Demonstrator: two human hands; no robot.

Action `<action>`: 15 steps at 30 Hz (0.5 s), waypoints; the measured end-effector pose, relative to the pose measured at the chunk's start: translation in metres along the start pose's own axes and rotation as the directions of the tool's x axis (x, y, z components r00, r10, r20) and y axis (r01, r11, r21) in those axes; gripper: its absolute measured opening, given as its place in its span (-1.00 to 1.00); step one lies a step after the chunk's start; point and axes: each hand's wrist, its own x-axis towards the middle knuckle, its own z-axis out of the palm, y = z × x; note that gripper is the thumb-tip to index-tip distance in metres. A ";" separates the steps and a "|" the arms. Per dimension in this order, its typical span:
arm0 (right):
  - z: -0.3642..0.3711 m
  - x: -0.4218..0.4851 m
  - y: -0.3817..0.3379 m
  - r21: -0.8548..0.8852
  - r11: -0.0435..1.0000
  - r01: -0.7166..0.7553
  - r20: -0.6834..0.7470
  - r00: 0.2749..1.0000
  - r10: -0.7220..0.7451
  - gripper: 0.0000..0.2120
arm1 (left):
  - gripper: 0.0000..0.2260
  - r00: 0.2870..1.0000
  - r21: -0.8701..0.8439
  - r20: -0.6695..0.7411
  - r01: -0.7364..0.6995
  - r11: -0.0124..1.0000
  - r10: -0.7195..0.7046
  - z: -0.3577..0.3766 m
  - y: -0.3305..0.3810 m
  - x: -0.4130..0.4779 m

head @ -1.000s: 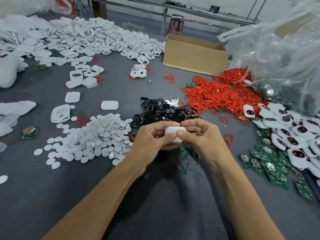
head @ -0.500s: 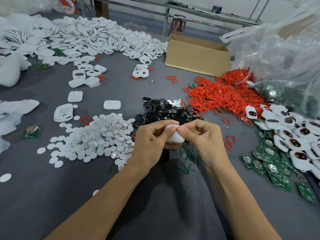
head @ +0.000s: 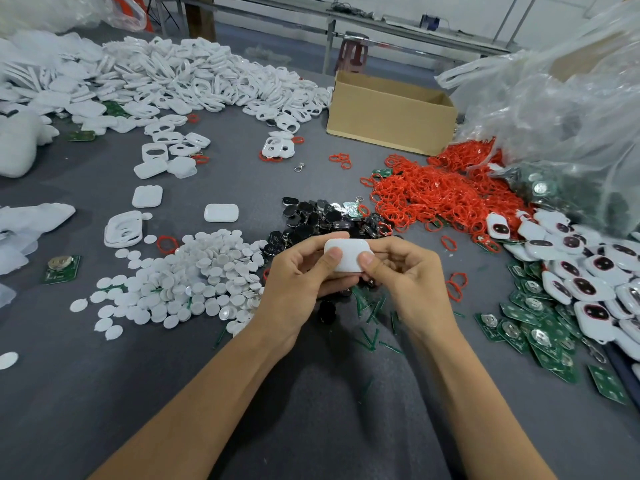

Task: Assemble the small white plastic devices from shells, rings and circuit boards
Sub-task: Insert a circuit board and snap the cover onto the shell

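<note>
A small white device shell (head: 348, 256) is held above the grey table between both hands. My left hand (head: 298, 278) grips its left side, thumb pressed on top. My right hand (head: 405, 275) grips its right side, thumb on the top edge. Around them lie a heap of red rings (head: 443, 195), green circuit boards (head: 540, 327), white round caps (head: 194, 282), black parts (head: 318, 220) and a large pile of white shells (head: 180, 74).
A cardboard box (head: 391, 116) stands at the back. Clear plastic bags (head: 561, 105) rise at the right over part-built white units (head: 588, 268). One closed white shell (head: 221, 213) lies alone left of the black parts. Green offcuts (head: 370, 327) litter the grey table (head: 104, 393).
Both hands have turned the white shell between them, so more of its smooth top now faces up. The hands stay in the same place.
</note>
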 end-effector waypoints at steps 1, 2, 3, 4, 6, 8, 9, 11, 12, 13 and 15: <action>-0.001 0.000 0.000 0.012 1.000 -0.003 0.007 1.000 0.003 -0.82 | -0.82 1.000 -0.002 -0.007 0.004 1.000 -0.004 -0.001 0.000 0.001; -0.002 0.001 0.000 0.015 1.000 -0.005 0.011 1.000 0.005 -0.80 | -0.82 1.000 -0.003 -0.012 0.009 1.000 -0.009 -0.001 0.000 0.001; -0.003 0.001 0.000 0.016 1.000 -0.005 0.009 1.000 0.005 -0.78 | -0.83 1.000 -0.005 -0.016 0.016 1.000 -0.016 -0.002 0.000 0.001; -0.004 0.001 0.000 0.018 1.000 0.001 -0.002 1.000 -0.001 -0.77 | -0.82 0.999 -0.006 -0.015 0.029 1.000 -0.029 -0.001 -0.001 0.001; -0.003 0.000 0.000 0.018 0.999 0.027 -0.040 0.999 -0.026 -0.73 | -0.72 0.998 0.005 0.003 0.059 0.998 -0.059 0.000 -0.001 0.000; -0.001 0.000 -0.001 -0.040 0.997 0.066 -0.062 0.996 -0.068 -0.68 | -0.64 0.996 0.008 0.044 0.076 0.997 -0.077 0.001 0.001 -0.001; -0.001 -0.001 -0.002 -0.076 0.994 0.080 -0.059 0.995 -0.085 -0.65 | -0.64 0.996 -0.009 0.058 0.075 0.997 -0.074 0.001 0.001 -0.001; 0.000 -0.002 -0.003 -0.079 0.993 0.082 -0.040 0.996 -0.085 -0.62 | -0.72 0.997 -0.058 0.040 0.067 0.996 -0.065 -0.001 0.002 0.001; 0.000 -0.003 -0.004 -0.057 0.996 0.070 -0.031 0.997 -0.072 -0.61 | -0.78 0.998 -0.062 0.017 0.060 0.996 -0.059 -0.002 0.002 0.003; 0.000 -0.003 -0.004 -0.036 0.998 0.055 -0.026 0.998 -0.056 -0.63 | -0.81 0.999 -0.052 0.000 0.051 0.997 -0.051 -0.004 0.000 0.004; 0.001 -0.004 -0.004 -0.010 1.000 0.030 -0.023 0.999 -0.030 -0.71 | -0.81 0.999 -0.023 -0.008 0.039 0.999 -0.040 -0.005 -0.002 0.004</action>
